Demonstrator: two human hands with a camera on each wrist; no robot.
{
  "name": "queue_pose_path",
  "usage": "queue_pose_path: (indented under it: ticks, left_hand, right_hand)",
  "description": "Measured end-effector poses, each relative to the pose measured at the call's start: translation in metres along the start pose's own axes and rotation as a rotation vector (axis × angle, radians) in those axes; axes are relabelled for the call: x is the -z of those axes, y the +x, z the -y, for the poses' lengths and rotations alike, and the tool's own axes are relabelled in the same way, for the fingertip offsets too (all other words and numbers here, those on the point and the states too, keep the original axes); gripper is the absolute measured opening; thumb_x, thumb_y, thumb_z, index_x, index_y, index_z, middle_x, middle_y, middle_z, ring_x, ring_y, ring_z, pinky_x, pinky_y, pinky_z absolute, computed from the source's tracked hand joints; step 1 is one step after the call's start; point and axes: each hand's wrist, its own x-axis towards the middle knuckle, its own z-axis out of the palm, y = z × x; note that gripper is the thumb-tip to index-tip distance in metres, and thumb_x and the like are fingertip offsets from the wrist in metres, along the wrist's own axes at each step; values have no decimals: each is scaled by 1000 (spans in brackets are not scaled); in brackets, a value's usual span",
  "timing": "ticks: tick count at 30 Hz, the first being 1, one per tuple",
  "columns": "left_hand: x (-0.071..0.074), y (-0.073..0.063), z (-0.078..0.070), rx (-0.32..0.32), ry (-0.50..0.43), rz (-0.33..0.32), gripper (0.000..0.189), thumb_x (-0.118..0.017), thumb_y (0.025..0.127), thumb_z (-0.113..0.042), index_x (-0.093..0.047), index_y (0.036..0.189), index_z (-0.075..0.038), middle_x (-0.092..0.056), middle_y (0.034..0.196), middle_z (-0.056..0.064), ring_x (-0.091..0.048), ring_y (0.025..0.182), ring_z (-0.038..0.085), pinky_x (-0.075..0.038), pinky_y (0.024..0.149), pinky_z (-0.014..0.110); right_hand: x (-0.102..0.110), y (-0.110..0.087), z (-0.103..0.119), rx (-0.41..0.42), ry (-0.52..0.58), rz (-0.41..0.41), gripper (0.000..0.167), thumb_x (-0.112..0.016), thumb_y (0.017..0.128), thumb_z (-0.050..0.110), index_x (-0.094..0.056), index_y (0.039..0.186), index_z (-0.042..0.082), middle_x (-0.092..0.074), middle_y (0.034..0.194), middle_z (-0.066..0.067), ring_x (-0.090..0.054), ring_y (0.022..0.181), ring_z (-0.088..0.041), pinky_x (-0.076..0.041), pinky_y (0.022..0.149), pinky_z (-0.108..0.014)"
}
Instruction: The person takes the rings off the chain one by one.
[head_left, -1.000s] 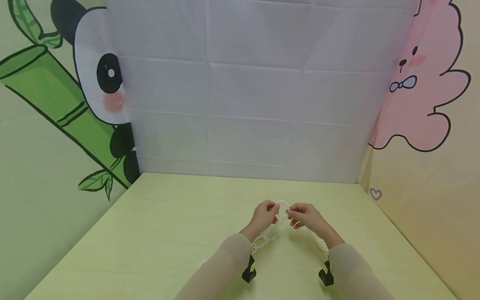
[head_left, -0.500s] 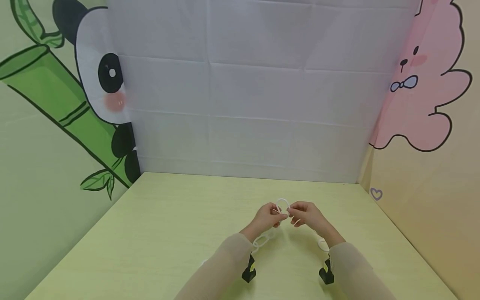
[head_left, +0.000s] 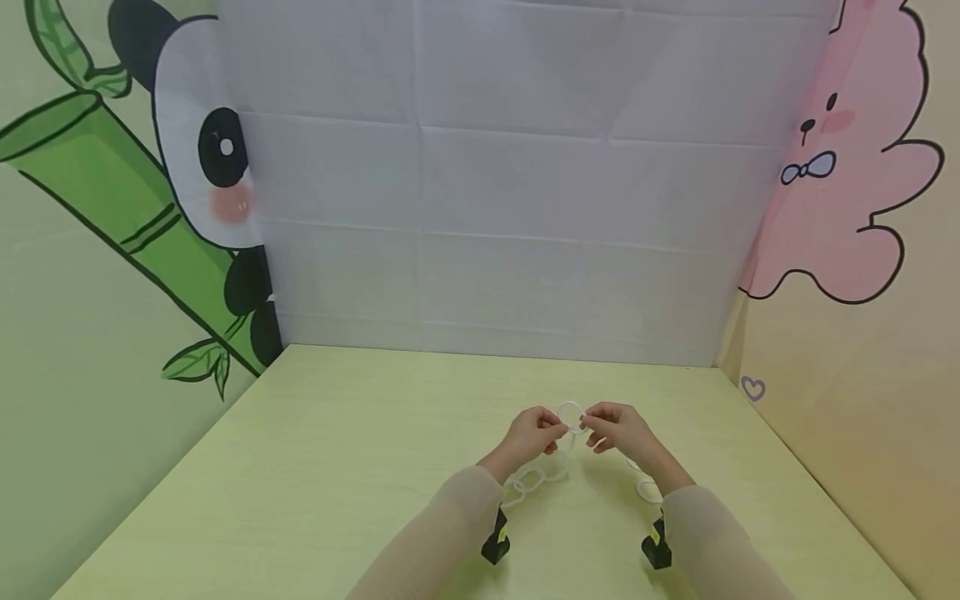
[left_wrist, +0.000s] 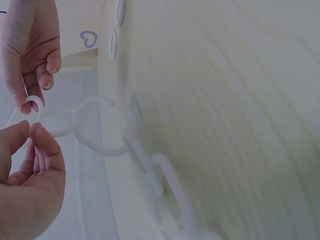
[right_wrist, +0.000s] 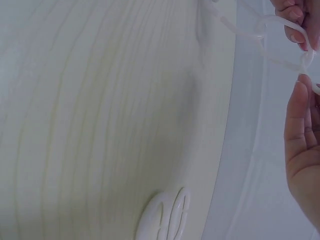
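Above the table my two hands hold one white plastic ring (head_left: 572, 403) upright between them. My left hand (head_left: 529, 437) pinches its left side with thumb and fingertips, and my right hand (head_left: 618, 433) pinches its right side. From this ring hangs a chain of white linked rings (head_left: 531, 479), trailing down to the table toward my left wrist. In the left wrist view one chain ring (left_wrist: 102, 151) shows a small gap in its loop. The right wrist view has the chain (right_wrist: 280, 62) running off from the fingertips, with part of the right hand (right_wrist: 305, 130) cut off.
Loose white rings (right_wrist: 175, 215) lie on the table by my right forearm. A bit of white shows beside my left sleeve (head_left: 442, 533). Black camera mounts (head_left: 495, 542) sit at both wrists. A pale curtain (head_left: 487, 275) closes the table's far edge, with printed walls at the sides.
The held ring and both hands have shifted slightly right. The chain, earlier gathered close by the left hand, now hangs lower beneath the ring and shows more fully.
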Motion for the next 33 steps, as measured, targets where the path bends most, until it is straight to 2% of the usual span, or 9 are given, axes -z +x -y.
queue_pose_path:
  ticks: [4,10,18,26,33]
  left_hand:
    - [0,0,-1,-4,9,-11,13,-62,89,-11,-57,89,1,-60,86,21,-52,58,12,-52,60,30]
    - [0,1,0,-18,12,-20,12,-60,90,-11,-57,88,1,-60,87,21,-52,58,11,-51,59,29]
    - [0,3,1,-23,6,-42,11,-59,91,-9,-58,88,1,-60,87,22,-51,57,10,-51,58,26]
    - [1,1,-2,-27,-13,-51,11,-59,91,-10,-58,89,1,-58,78,14,-52,58,11,-51,59,27]
    - [1,1,-2,-36,-20,-64,11,-59,91,-10,-58,89,1,-59,83,20,-52,58,10,-50,58,26]
  right_hand:
    - [4,9,-18,5,13,-20,30,-57,93,17,-56,103,-12,-62,95,-18,-60,69,-18,-54,62,-33]
    - [4,10,-21,7,19,-67,24,-57,93,15,-58,102,-7,-62,87,-11,-60,66,-17,-54,61,-32]
    - [4,11,-24,-34,14,-111,20,-56,93,11,-58,102,-7,-62,87,-15,-57,63,-17,-53,58,-30]
    - [3,11,-29,-43,-30,-83,24,-55,93,11,-58,106,-9,-60,84,-15,-53,57,-15,-49,51,-27]
    - [2,10,-31,-41,-30,-12,26,-54,94,11,-58,109,-10,-58,84,-16,-51,52,-13,-49,48,-25]
